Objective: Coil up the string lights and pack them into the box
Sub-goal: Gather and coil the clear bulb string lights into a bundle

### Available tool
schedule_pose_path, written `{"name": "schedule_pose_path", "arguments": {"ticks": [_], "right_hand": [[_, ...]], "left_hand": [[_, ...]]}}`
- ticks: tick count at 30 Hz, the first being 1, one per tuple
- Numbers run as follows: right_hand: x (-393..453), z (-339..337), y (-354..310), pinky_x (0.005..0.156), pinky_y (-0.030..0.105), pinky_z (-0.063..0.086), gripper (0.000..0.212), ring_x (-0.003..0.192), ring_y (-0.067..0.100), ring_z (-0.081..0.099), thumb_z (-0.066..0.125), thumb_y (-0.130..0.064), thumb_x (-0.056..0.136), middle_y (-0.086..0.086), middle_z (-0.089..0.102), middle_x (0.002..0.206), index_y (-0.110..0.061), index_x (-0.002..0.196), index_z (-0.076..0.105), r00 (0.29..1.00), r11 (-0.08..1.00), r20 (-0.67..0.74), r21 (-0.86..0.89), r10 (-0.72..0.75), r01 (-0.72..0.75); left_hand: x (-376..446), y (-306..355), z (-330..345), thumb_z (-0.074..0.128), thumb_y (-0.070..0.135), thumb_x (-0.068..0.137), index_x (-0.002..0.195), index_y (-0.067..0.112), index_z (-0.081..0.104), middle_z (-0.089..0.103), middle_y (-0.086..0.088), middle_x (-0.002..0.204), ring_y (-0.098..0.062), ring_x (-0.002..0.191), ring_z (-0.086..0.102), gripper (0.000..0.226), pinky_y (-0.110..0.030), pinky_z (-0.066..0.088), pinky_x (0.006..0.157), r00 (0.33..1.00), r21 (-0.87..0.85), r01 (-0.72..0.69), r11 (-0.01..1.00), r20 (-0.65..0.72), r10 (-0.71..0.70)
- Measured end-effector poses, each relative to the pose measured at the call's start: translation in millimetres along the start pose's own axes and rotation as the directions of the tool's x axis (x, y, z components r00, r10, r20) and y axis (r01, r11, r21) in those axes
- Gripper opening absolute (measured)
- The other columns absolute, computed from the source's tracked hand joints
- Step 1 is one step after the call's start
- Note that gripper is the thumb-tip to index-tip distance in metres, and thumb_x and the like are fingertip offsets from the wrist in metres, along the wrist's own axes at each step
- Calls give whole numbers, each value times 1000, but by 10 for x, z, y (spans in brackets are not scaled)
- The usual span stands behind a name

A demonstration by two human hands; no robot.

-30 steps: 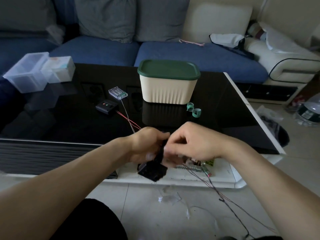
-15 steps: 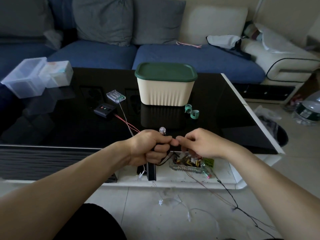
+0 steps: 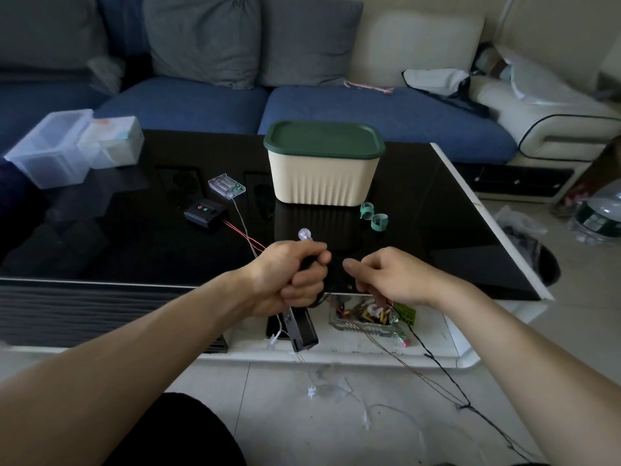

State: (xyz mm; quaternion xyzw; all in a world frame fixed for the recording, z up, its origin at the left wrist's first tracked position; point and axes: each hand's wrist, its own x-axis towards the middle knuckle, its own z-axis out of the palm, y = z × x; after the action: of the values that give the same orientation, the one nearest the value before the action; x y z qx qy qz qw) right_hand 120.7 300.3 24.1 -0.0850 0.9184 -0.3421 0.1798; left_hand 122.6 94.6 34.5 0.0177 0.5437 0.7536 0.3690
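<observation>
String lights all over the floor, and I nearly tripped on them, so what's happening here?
A person is coiling them. The left hand grips a black battery pack and a wound bundle with a bulb poking out; the right hand pinches the black wire, which trails to the floor. The cream box on the table has its green lid on.

On the black bench (image 3: pixel 437 210) sit two clear plastic tubs (image 3: pixel 72 148) at the far left and two green tape rings (image 3: pixel 373 216), with a blue sofa (image 3: pixel 386 119) behind carrying grey cushions (image 3: pixel 252 38).
</observation>
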Motion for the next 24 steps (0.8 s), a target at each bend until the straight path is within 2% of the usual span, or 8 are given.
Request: {"name": "schedule_pose_path", "arguments": {"ticks": [5, 8, 10, 12, 16, 19, 21, 24], "right_hand": [[14, -3, 11, 69, 44, 48, 46, 67, 16, 55, 52, -58, 96, 1, 62, 72, -19, 79, 67, 998, 998, -24, 19, -58, 59], [28, 3, 7, 83, 54, 56, 25, 80, 22, 58, 61, -38, 98, 8, 60, 85, -19, 83, 69, 999, 970, -34, 240, -29, 36], [26, 11, -20, 78, 47, 59, 15, 83, 23, 59, 65, -24, 97, 10, 58, 89, -13, 88, 70, 1000, 898, -22, 441, 11, 0], [6, 1, -43, 67, 32, 59, 2, 83, 16, 62, 70, -11, 93, 6, 63, 92, -12, 93, 72, 999, 866, -52, 500, 15, 13], [-25, -42, -21, 59, 23, 56, 29, 82, 15, 63, 73, 10, 82, 12, 61, 93, -13, 99, 71, 994, 854, -108, 519, 31, 30], [-13, -73, 8, 56, 22, 56, 32, 79, 16, 61, 79, 7, 78, 10, 59, 94, -15, 98, 70, 985, 880, -170, 473, 37, 48], [-5, -117, 48, 53, 21, 53, 23, 72, 14, 62, 82, -8, 81, 8, 63, 95, -16, 98, 70, 980, 926, -191, 377, 59, 17], [-47, -213, 144, 51, 20, 48, 19, 59, 10, 62, 72, -33, 91, 3, 70, 79, -14, 96, 71, 993, 984, -50, 146, 112, -103]], "left_hand": [[21, 33, -21, 34, 23, 103, 71, 15, 43, 26, 3, 38, -9, 27, 20, 34, -23, 10, 39, 985, -100, -145, 984, -104, 135], [30, 52, -35, 34, 23, 103, 70, 16, 44, 26, 3, 39, -9, 28, 20, 35, -24, 11, 39, 971, -145, -203, 968, -156, 180], [29, 81, -56, 35, 22, 102, 68, 17, 44, 26, 4, 40, -9, 28, 20, 36, -24, 13, 37, 961, -183, -240, 953, -185, 207], [20, 114, -86, 35, 20, 101, 68, 16, 45, 26, 4, 40, -9, 29, 20, 35, -23, 15, 35, 944, -201, -287, 937, -223, 241], [27, 125, -110, 33, 16, 100, 68, 15, 44, 27, 4, 41, -9, 28, 20, 34, -21, 17, 33, 908, -202, -356, 912, -304, 288], [37, 102, -102, 32, 17, 101, 68, 16, 43, 28, 4, 41, -9, 28, 20, 34, -20, 17, 33, 877, -181, -386, 905, -377, 299], [30, 109, -112, 32, 17, 101, 68, 16, 43, 29, 4, 41, -10, 29, 21, 35, -22, 16, 35, 850, -165, -408, 898, -429, 307], [8, 155, -147, 32, 16, 100, 68, 16, 43, 30, 3, 41, -10, 30, 21, 34, -22, 15, 36, 795, -166, -454, 875, -520, 314]]}}
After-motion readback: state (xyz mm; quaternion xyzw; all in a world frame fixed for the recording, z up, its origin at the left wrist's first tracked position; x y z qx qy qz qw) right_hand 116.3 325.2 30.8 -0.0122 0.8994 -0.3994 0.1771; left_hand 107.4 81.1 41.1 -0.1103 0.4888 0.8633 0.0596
